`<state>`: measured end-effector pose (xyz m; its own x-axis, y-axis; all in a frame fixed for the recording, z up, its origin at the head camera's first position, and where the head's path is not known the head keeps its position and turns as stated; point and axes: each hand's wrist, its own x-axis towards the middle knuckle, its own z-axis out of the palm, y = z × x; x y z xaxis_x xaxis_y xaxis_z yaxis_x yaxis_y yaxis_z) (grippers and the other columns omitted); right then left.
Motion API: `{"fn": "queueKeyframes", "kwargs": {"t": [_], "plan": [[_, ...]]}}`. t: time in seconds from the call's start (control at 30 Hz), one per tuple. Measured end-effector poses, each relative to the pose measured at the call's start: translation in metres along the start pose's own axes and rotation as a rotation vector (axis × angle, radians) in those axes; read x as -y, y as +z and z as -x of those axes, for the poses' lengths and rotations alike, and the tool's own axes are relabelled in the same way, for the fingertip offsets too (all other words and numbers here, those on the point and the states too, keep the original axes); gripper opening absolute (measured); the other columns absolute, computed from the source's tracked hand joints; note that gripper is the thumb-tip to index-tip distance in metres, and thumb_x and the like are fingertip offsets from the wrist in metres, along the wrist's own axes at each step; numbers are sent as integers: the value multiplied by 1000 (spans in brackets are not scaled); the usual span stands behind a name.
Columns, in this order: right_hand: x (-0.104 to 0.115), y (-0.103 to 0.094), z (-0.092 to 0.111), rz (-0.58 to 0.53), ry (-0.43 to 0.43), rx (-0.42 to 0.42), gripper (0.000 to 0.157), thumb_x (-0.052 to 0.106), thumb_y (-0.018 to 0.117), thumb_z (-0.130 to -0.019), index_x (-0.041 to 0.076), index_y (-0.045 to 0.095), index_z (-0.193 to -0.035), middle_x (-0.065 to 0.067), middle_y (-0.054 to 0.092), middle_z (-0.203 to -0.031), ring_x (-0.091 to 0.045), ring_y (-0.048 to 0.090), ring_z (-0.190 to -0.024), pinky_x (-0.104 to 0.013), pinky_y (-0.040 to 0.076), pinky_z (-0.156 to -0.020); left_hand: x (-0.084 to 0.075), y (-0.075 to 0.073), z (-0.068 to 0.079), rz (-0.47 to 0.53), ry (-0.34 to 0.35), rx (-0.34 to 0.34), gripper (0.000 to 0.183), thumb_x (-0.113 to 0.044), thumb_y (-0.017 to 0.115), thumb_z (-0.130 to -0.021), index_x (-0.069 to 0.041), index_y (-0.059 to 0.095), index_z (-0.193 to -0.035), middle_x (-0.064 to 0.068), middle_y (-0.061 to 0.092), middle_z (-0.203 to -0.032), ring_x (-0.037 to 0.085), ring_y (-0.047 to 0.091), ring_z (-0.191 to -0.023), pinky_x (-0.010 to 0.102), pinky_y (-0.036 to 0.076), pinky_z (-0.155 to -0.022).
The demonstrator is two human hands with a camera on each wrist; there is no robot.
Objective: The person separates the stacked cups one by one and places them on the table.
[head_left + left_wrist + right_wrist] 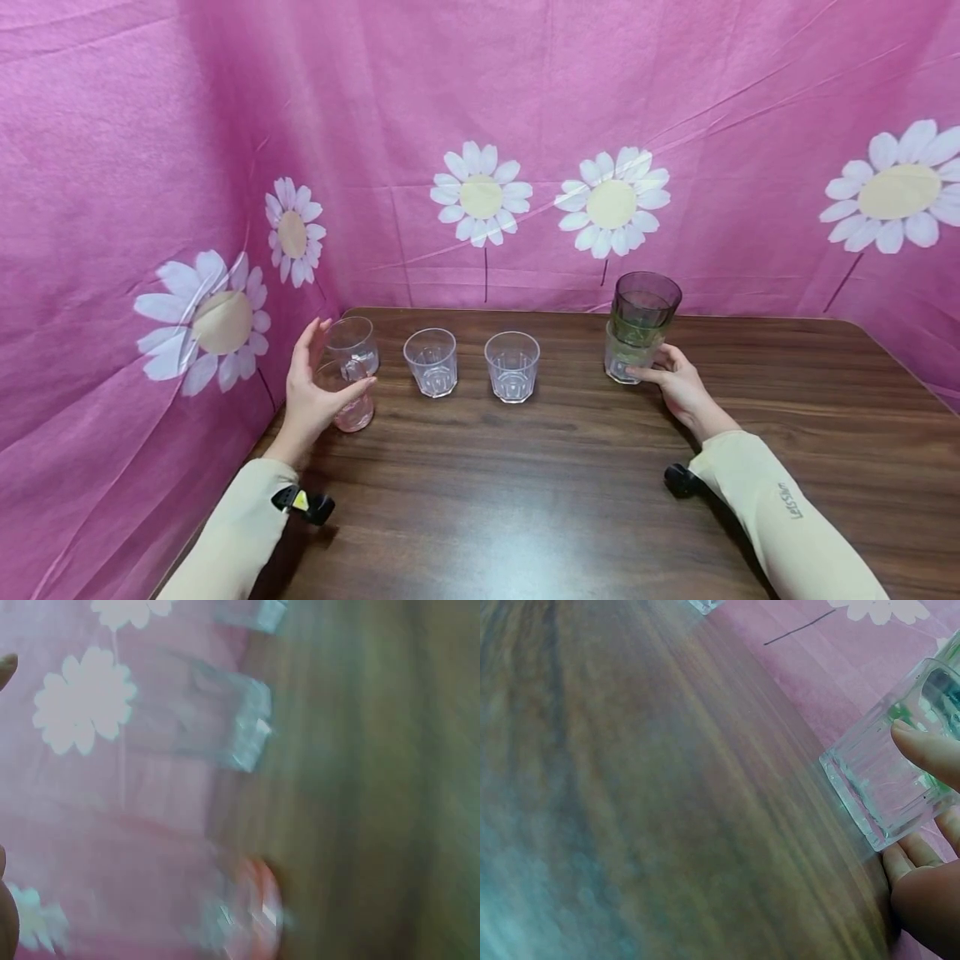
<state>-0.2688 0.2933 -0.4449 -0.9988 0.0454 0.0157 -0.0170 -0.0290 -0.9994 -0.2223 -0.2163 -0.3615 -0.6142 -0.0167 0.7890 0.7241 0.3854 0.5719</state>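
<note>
A big pink cloth (pixel 675 100) with white and yellow daisies hangs at the back and down the left side. In front of it is a wide brown wooden table (pixel 487 467) with a shiny patch. Two long cream cloth sleeves (pixel 787 517) reach in over the table, one from each side.

At the right stands a tall stack of round see-through cups (pixel 647 312): a clear one at the bottom, a green one in the middle and a dark purple one on top. The right hand (pixel 684 393) holds the bottom clear cup (pixel 621 362), thumb in front and fingers round the back. The left hand (pixel 313 402) is wide, thumb and fingers spread apart around a see-through pale pink cup (pixel 354 414) near the table's left edge; I cannot tell if it touches it. Just behind that is a clear round cup (pixel 365 360). Two more clear plastic-looking cups (pixel 513 371) stand near each other in the middle. Smallest are two little black cameras (pixel 681 481), one by each wrist.
</note>
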Motion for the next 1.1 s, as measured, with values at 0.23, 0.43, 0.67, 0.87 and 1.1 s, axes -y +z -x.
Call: {"fn": "queueKeyframes", "kwargs": {"t": [0.23,0.43,0.67,0.87,1.1], "plan": [[-1,1,0,-16,-1,-5,48,3,71,-91,31,45,-119,18,53,-110,-1,48,-106,-15,39,-90,6,36,-31,185,-58,29,107,24,81,-58,8,27,-149,27,42,-146,39,38,-138,38,30,-118],[0,2,1,-25,-4,-7,47,2,71,-90,30,46,-119,18,54,-109,-1,48,-106,-14,39,-90,-7,80,-47,340,-20,104,108,19,82,-61,4,25,-151,21,41,-149,32,38,-140,40,28,-119],[2,1,1,-42,-15,-6,46,0,71,-90,29,47,-117,18,56,-107,-1,48,-105,-14,39,-90,-21,133,-63,461,-7,128,108,17,82,-63,5,22,-152,23,40,-149,33,38,-140,37,29,-119],[0,0,1,-38,-19,-13,47,0,72,-89,28,47,-117,18,57,-105,-1,50,-103,-14,39,-90,-30,175,-72,555,-123,146,105,11,81,-68,3,20,-153,21,41,-149,35,38,-140,35,31,-117],[-1,-1,1,-33,-21,-12,47,0,71,-89,28,46,-117,19,57,-106,-1,50,-104,-14,40,-90,-44,219,-79,635,-273,170,100,13,77,-74,2,18,-154,18,41,-151,33,38,-141,32,33,-116]]}}
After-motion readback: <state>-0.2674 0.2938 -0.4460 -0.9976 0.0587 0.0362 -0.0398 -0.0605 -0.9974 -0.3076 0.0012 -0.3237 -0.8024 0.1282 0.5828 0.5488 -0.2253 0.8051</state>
